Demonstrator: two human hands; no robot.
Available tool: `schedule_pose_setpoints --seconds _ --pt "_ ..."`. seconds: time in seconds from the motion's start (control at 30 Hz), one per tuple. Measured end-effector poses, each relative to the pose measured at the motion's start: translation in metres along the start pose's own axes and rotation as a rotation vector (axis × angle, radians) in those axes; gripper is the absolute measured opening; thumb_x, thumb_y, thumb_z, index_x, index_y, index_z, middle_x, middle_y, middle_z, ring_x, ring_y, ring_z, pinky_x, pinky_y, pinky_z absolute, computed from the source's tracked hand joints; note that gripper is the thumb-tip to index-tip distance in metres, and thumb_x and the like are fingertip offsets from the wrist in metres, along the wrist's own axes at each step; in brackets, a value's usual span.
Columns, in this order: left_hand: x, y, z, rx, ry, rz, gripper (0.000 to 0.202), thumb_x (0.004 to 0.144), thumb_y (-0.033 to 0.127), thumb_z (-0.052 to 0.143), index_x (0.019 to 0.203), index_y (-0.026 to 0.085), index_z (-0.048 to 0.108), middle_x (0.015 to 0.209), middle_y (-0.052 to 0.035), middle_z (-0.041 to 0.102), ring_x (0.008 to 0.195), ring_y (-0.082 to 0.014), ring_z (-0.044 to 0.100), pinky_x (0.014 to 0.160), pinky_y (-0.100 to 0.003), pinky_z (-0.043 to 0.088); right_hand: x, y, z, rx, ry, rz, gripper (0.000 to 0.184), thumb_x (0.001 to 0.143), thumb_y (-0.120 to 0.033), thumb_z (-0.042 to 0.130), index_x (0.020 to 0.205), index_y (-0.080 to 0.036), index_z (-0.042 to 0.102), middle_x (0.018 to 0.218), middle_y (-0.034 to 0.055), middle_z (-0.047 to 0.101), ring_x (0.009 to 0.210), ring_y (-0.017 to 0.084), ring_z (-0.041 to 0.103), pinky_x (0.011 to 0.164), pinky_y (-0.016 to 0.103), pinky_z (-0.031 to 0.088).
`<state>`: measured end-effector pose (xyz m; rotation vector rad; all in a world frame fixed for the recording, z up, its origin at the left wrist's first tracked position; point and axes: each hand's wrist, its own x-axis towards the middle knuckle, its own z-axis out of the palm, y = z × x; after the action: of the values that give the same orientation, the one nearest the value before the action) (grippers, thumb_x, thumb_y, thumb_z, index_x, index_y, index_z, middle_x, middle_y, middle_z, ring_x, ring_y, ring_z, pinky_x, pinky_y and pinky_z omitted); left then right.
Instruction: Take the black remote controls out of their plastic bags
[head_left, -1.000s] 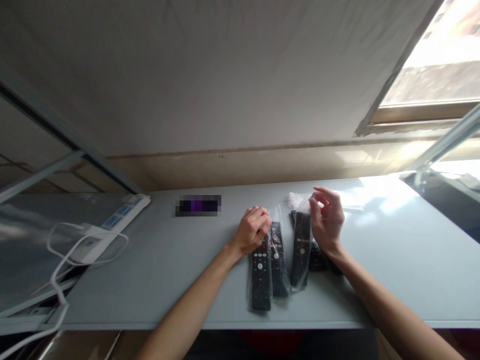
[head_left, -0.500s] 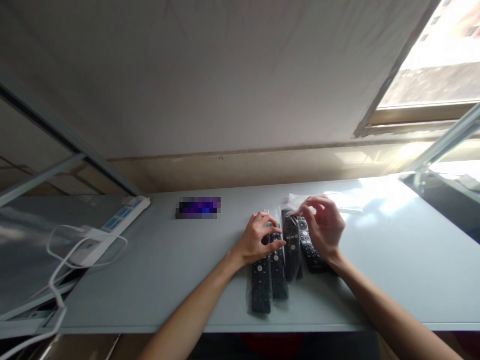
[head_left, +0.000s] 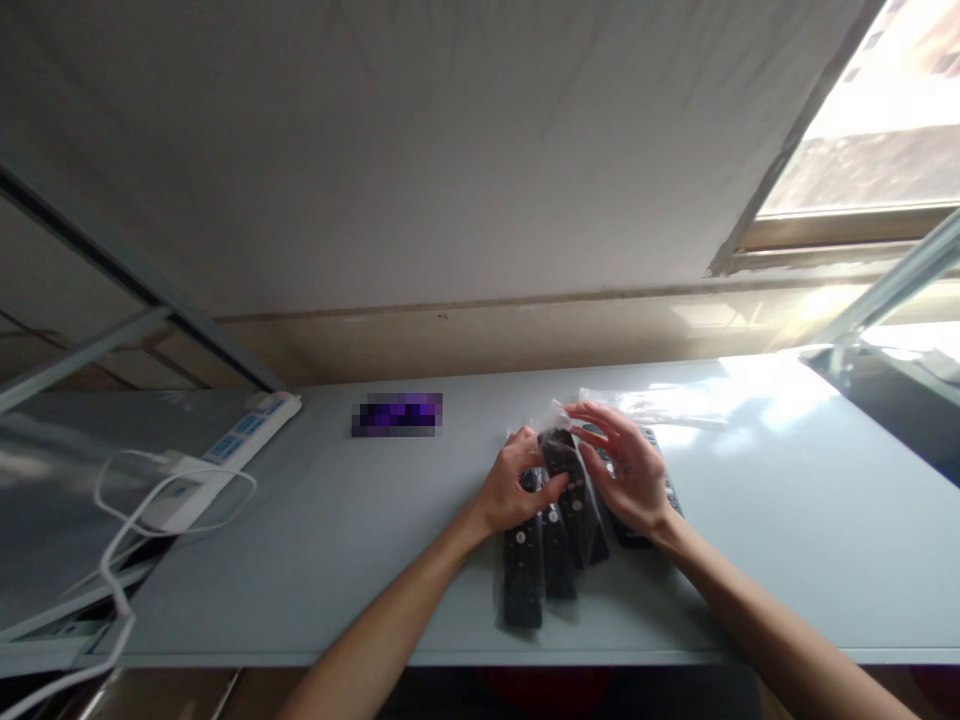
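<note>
My left hand (head_left: 516,488) is closed at the left edge of a black remote control (head_left: 576,508) in a clear plastic sleeve, the thumb across its face. That remote leans with its top to the left. My right hand (head_left: 628,472) has its fingers apart, fingertips by the sleeve's upper end and thumb close to the remote's right side. Under and beside my left hand lie two more sleeved remotes, the leftmost remote (head_left: 523,585) and a middle remote (head_left: 557,570) partly covered. Below my right hand is an unsleeved-looking remote (head_left: 631,535), mostly hidden.
Empty clear plastic sleeves (head_left: 675,408) lie at the back right of the grey table (head_left: 315,560). A pixelated purple and dark object (head_left: 397,415) is near the back. On the left is a white power strip (head_left: 225,460) with a white cable (head_left: 120,580). Metal posts flank the table.
The sleeved remote's top has swung left toward my left hand, overlapping the middle remote. My right hand has shifted left and its pinching fingers have spread.
</note>
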<state>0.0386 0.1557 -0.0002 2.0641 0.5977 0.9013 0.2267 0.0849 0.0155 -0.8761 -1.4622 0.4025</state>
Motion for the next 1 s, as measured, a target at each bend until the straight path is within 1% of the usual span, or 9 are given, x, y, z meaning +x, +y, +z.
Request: schedule_pose_setpoints --seconds 0.1,0.17,0.3,0.43,0.57,0.63,0.7,0.83,1.0 --pt "0.002 -0.002 0.001 -0.202 0.137 -0.179 0.041 0.093 0.056 0.072 0.080 0.017 0.072 0.082 -0.0047 0.068 0.078 -0.0182 0.059 0.076 -0.031 0.049 0.000 0.001 -0.001 -0.082 -0.047 -0.020 0.071 0.105 -0.018 0.062 0.167 -0.043 0.038 0.169 0.0087 0.047 0.159 0.031 0.044 0.127 0.060 0.045" --pt "0.005 -0.006 -0.001 -0.379 0.272 -0.265 0.047 0.091 0.060 0.075 0.076 0.016 0.068 0.072 -0.0014 0.061 0.066 -0.0135 0.052 0.064 -0.027 0.043 0.003 0.003 -0.002 -0.145 -0.097 0.046 0.079 0.104 -0.024 0.066 0.171 -0.043 0.028 0.166 0.0111 0.050 0.154 0.030 0.050 0.123 0.059 0.048" --pt "0.013 -0.016 -0.005 -0.658 0.460 -0.334 0.054 0.085 0.062 0.083 0.065 0.017 0.058 0.059 0.0040 0.048 0.055 -0.0079 0.041 0.055 -0.025 0.034 0.005 0.011 -0.004 -0.240 -0.246 0.289 0.076 0.099 -0.039 0.074 0.166 -0.032 0.038 0.124 0.0113 0.075 0.107 0.027 0.076 0.093 0.048 0.065" --pt "0.018 -0.016 -0.009 -0.807 0.448 -0.345 0.051 0.081 0.057 0.088 0.067 0.016 0.062 0.064 0.0018 0.056 0.057 -0.0083 0.049 0.054 -0.024 0.039 0.009 0.009 -0.004 -0.113 -0.275 0.511 0.057 0.098 -0.048 0.072 0.148 -0.024 0.058 0.104 0.0077 0.076 0.070 0.018 0.070 0.059 0.031 0.058" --pt "0.019 -0.012 -0.014 -0.898 0.395 -0.329 0.046 0.081 0.053 0.091 0.104 0.016 0.077 0.080 -0.0015 0.069 0.066 -0.0124 0.062 0.059 -0.025 0.049 0.015 0.005 -0.006 0.103 -0.112 0.624 0.044 0.094 -0.053 0.079 0.121 -0.019 0.071 0.081 0.0029 0.074 0.063 0.016 0.067 0.056 0.027 0.054" --pt "0.019 -0.011 -0.018 -0.953 0.358 -0.340 0.065 0.085 0.059 0.086 0.135 0.021 0.071 0.092 -0.0035 0.076 0.076 -0.0173 0.070 0.066 -0.029 0.057 0.018 0.008 -0.009 0.171 0.022 0.651 0.039 0.092 -0.055 0.080 0.103 -0.018 0.074 0.075 0.0027 0.073 0.063 0.015 0.066 0.059 0.026 0.054" --pt "0.019 -0.013 -0.022 -1.015 0.316 -0.375 0.075 0.089 0.066 0.079 0.151 0.027 0.061 0.106 -0.0050 0.079 0.085 -0.0219 0.076 0.074 -0.035 0.062 0.019 0.013 -0.012 0.253 0.171 0.694 0.040 0.090 -0.057 0.081 0.091 -0.018 0.072 0.075 0.0029 0.072 0.060 0.013 0.063 0.056 0.024 0.051" --pt "0.018 -0.019 -0.026 -1.086 0.261 -0.458 0.069 0.093 0.066 0.074 0.150 0.029 0.064 0.129 -0.0064 0.079 0.099 -0.0274 0.081 0.086 -0.039 0.064 0.019 0.019 -0.016 0.379 0.392 0.759 0.043 0.086 -0.060 0.084 0.090 -0.019 0.070 0.074 0.0013 0.070 0.059 0.013 0.062 0.049 0.022 0.046" --pt "0.019 -0.028 -0.027 -1.150 0.301 -0.483 0.064 0.099 0.066 0.065 0.151 0.030 0.063 0.129 -0.0061 0.080 0.104 -0.0292 0.081 0.094 -0.045 0.064 0.019 0.018 -0.017 0.391 0.500 0.730 0.041 0.086 -0.058 0.084 0.093 -0.019 0.074 0.074 -0.0008 0.066 0.058 0.012 0.059 0.047 0.023 0.045"
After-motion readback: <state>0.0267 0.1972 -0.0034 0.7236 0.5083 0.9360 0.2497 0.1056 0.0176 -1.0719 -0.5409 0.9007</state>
